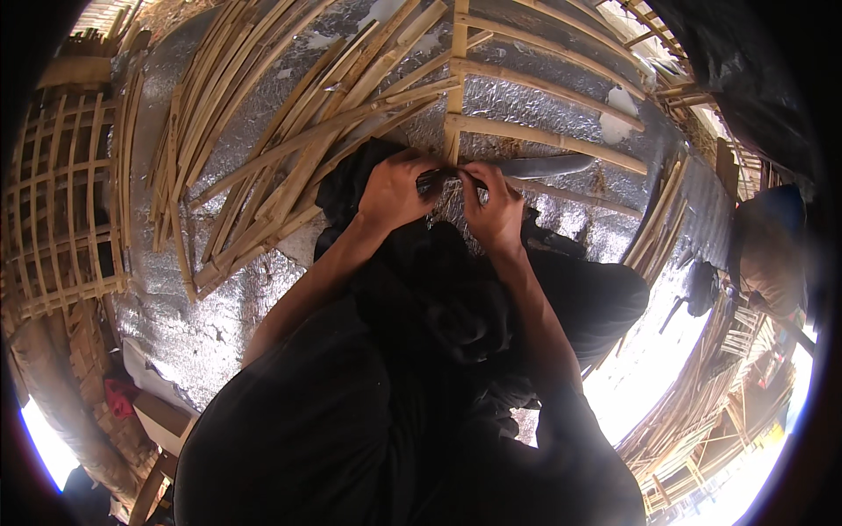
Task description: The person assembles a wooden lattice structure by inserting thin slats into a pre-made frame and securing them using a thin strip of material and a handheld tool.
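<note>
I have the left hand (396,190) and right hand (495,210) together at upper centre, by the bamboo lattice's (456,68) lower end, cannot tell what either clamps, and would steady that end, knife blade (551,166) aimed right, clear of skin.

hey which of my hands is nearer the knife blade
Right: the right hand is at the left end of the knife blade; the left hand is farther left.
</note>
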